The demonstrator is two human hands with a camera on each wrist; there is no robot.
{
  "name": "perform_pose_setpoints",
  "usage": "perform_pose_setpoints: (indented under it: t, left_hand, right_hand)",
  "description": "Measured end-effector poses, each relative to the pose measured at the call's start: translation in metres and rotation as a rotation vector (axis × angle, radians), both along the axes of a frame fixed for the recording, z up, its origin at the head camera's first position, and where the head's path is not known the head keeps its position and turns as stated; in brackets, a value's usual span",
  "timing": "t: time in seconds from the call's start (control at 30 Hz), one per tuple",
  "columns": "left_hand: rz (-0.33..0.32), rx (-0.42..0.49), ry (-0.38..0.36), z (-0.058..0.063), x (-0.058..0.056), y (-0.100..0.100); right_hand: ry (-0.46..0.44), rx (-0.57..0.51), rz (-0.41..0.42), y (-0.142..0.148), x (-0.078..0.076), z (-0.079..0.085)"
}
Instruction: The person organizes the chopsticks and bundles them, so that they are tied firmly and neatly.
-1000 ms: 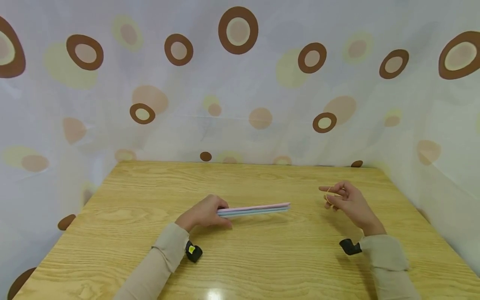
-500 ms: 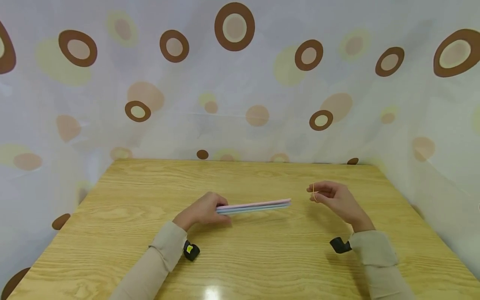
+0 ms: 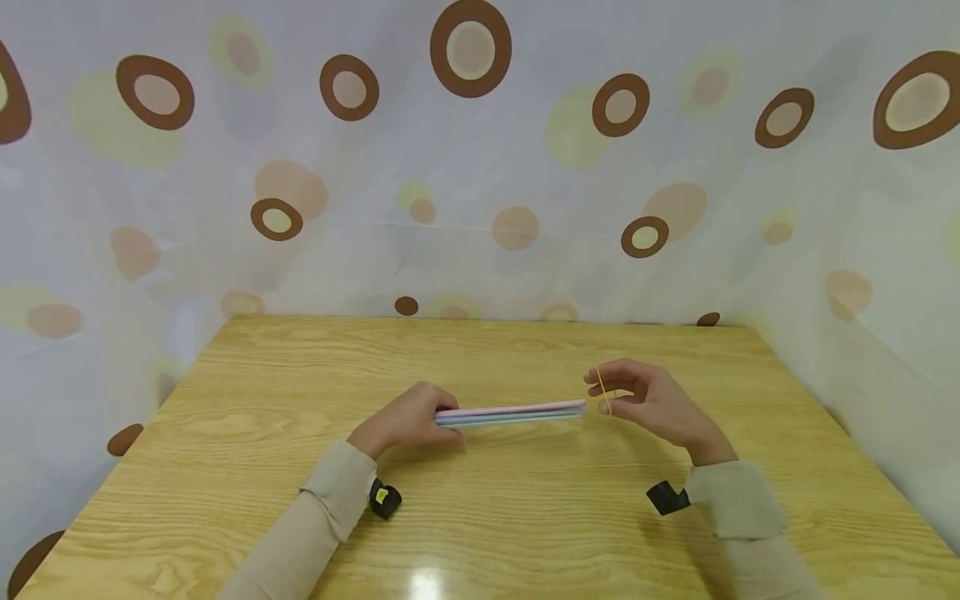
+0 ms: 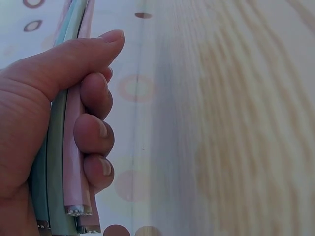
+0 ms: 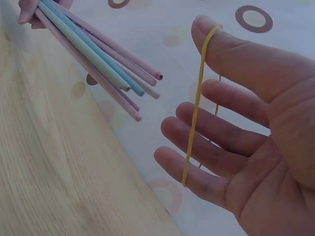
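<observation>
A bundle of several slim, straw-like pastel sticks, pink, blue and greenish, points rightward above the table. My left hand grips it at the left end, thumb on one side and fingers curled round the other, as the left wrist view shows. Near the bundle's free end is my right hand, its fingers spread. A yellow rubber band is stretched around the thumb and fingers of that hand. The free stick ends fan out slightly in the right wrist view, apart from the band.
Both hands are over a light wooden table. A white curtain with brown and pastel circles hangs behind it and along the sides. Each wrist wears a small black camera; the left one has a yellow mark.
My right hand has moved left toward the sticks' free end, and its fingers have spread, stretching the rubber band wider. My left hand keeps its grip, nearly still.
</observation>
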State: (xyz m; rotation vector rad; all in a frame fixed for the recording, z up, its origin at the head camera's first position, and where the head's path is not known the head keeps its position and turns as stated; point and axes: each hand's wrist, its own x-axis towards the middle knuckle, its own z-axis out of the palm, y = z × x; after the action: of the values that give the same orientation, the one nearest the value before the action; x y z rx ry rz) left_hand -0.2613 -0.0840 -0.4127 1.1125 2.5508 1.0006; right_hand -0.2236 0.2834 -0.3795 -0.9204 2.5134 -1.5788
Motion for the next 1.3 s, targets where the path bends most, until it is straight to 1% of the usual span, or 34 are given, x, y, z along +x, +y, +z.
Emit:
perform_pose_setpoints:
  t: [0.13, 0.23, 0.37, 0.53, 0.8, 0.93, 1.17, 1.3]
  left_hand:
    - [0.009, -0.016, 0.017, -0.002, 0.002, -0.002]
    - [0.016, -0.022, 0.012, -0.004, 0.004, -0.004]
    - [0.013, -0.011, -0.002, -0.005, 0.005, -0.003]
    - [0.012, -0.007, -0.006, -0.003, 0.006, -0.002]
    - [-0.001, 0.003, 0.010, 0.000, 0.005, 0.000]
    - [-0.002, 0.001, 0.018, 0.001, 0.005, 0.001]
    - [-0.007, 0.006, 0.027, 0.000, 0.002, 0.001]
    - [-0.011, 0.017, 0.023, 0.003, 0.001, 0.002]
  right_hand:
    - [-0.013, 0.001, 0.070, -0.011, 0.002, -0.006]
    - [-0.039, 0.004, 0.084, -0.019, 0.004, -0.011]
    - [-0.056, 0.020, 0.057, -0.026, 0.006, -0.016]
    - [-0.045, 0.051, 0.038, -0.036, 0.006, -0.020]
    - [-0.024, 0.073, -0.029, -0.043, 0.006, -0.020]
    - [-0.034, 0.079, -0.052, -0.043, 0.006, -0.020]
    - [-0.044, 0.064, -0.041, -0.044, 0.005, -0.018]
    - [-0.045, 0.053, -0.023, -0.044, 0.004, -0.018]
